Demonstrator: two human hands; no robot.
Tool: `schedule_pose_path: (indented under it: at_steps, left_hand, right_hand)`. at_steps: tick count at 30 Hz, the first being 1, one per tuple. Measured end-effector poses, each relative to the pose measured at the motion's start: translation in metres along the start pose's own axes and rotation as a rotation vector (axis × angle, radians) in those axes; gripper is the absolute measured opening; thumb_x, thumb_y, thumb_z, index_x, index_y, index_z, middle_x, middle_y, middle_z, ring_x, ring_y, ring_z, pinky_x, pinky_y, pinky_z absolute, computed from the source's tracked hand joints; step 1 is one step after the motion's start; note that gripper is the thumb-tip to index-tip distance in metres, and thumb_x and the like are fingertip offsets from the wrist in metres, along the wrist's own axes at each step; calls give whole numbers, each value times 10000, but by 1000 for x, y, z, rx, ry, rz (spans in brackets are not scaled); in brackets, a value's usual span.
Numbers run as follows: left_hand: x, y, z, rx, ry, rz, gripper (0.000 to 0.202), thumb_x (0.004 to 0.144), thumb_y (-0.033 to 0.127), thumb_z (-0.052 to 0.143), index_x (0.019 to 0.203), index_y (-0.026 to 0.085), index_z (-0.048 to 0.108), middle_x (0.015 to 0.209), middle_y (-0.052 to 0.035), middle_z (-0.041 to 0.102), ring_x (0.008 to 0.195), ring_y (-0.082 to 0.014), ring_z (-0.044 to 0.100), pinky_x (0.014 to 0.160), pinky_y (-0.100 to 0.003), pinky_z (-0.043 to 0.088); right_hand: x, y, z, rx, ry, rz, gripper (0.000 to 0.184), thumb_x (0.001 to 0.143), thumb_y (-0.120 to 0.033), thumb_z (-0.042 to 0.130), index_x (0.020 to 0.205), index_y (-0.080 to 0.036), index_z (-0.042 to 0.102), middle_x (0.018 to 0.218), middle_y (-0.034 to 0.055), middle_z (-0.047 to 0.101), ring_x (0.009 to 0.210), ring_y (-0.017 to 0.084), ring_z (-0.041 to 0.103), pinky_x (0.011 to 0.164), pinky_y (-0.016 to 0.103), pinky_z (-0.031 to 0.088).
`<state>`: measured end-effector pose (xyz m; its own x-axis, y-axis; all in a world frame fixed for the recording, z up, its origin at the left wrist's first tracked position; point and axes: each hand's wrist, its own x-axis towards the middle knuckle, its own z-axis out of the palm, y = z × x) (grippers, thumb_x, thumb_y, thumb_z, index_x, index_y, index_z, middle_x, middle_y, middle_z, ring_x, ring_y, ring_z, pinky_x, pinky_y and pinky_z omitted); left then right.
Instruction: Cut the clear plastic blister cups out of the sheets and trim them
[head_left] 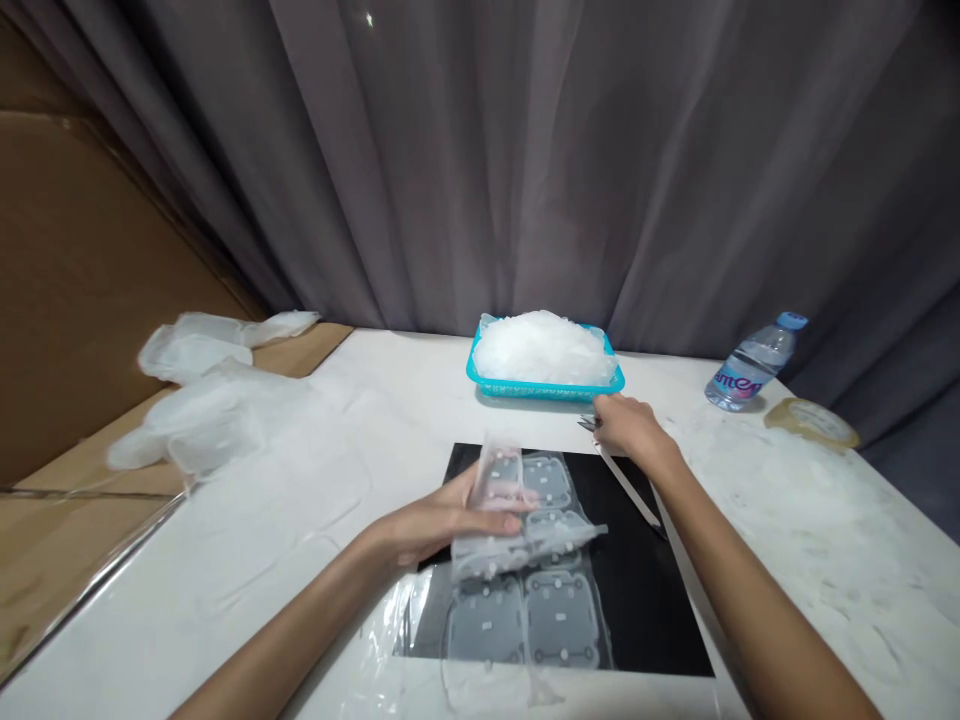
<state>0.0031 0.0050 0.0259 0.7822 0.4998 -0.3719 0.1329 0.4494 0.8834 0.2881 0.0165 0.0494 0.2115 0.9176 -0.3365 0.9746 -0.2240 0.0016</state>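
My left hand (450, 515) grips a clear moulded plastic sheet (517, 540) with several rounded-square shapes, lifting its near-left part off a black mat (645, 590). More of the same sheet lies flat on the mat lower down. My right hand (630, 425) is closed on a small metal tool (586, 423), perhaps scissors or tweezers, at the mat's far right corner, just in front of a turquoise basket (546, 385) heaped with clear plastic pieces.
A water bottle (754, 365) lies on its side at the far right beside a tape roll (814, 422). Crumpled clear plastic bags (210, 400) sit at the left on cardboard (75, 280). A grey curtain (525, 150) hangs behind the white table (810, 540).
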Motion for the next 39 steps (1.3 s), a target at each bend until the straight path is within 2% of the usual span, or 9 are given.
schedule_pose_path:
  at_steps: [4, 8, 11, 15, 23, 28, 32, 36, 39]
  left_hand:
    - [-12, -14, 12, 47, -122, -31, 1074, 776, 206, 882, 1609, 317, 213, 1297, -126, 647, 1319, -337, 602, 1044, -486, 471]
    - [-22, -21, 36, -17, -165, -52, 789, 889, 258, 795, 1536, 334, 349, 1187, -74, 695, 1135, -266, 690, 955, -415, 502]
    - [-33, -19, 60, -203, -193, -123, 799, 825, 187, 843, 1501, 313, 436, 1128, -70, 752, 1008, -223, 738, 885, -332, 509]
    - [-43, -17, 77, -368, -191, -129, 825, 774, 119, 857, 1488, 314, 492, 1097, -57, 773, 1067, -227, 735, 935, -324, 513]
    - [-10, -21, 32, 128, -104, 93, 541, 991, 383, 657, 1473, 331, 417, 1200, -105, 663, 1065, -294, 720, 612, -243, 491]
    - [10, -16, 17, 356, 139, 291, 563, 977, 355, 645, 1498, 250, 460, 1046, -84, 730, 816, -227, 677, 653, -273, 475]
    - [18, -13, 7, 394, 280, 301, 505, 938, 372, 703, 1390, 214, 543, 920, -58, 744, 706, -201, 612, 578, -246, 428]
    - [16, -17, -4, 231, 185, 299, 513, 855, 313, 810, 1305, 201, 593, 1190, -130, 728, 1011, -257, 687, 784, -297, 520]
    - [13, -21, -9, 218, 125, 290, 528, 850, 278, 817, 1323, 186, 603, 1238, -158, 723, 1110, -283, 685, 936, -375, 516]
  right_hand:
    - [0, -7, 3, -29, 62, 25, 331, 1006, -345, 655, 1285, -169, 637, 1307, 122, 656, 1143, 263, 666, 959, 462, 567]
    - [1, -6, 4, -28, 83, 44, 253, 954, -217, 671, 1200, -163, 686, 1240, 189, 698, 1202, 325, 663, 924, 389, 502]
    - [1, -4, 3, -23, 82, 52, 243, 927, -196, 668, 1168, -176, 698, 1220, 179, 716, 1193, 327, 674, 874, 350, 482]
    - [1, -2, 3, -17, 81, 53, 225, 927, -217, 650, 1144, -189, 702, 1212, 165, 728, 1162, 325, 684, 833, 340, 473]
    - [3, -3, 4, 0, 101, 49, 222, 915, -231, 663, 1133, -217, 703, 1139, 120, 757, 1103, 295, 694, 812, 325, 462]
    - [4, -3, 4, -1, 128, 61, 270, 881, -246, 708, 1150, -225, 706, 1128, 112, 759, 1091, 290, 699, 808, 318, 464]
    - [5, -2, 5, -21, 146, 66, 254, 891, -180, 673, 1143, -200, 705, 1139, 149, 755, 1108, 310, 700, 813, 336, 465]
    - [-3, -6, 3, -44, 157, 36, 220, 935, -166, 610, 1138, -182, 694, 1162, 183, 741, 1123, 328, 696, 823, 353, 463]
    - [-24, -11, -2, -44, 175, -16, 196, 995, -233, 562, 1154, -177, 662, 1213, 187, 720, 1158, 330, 680, 813, 342, 456]
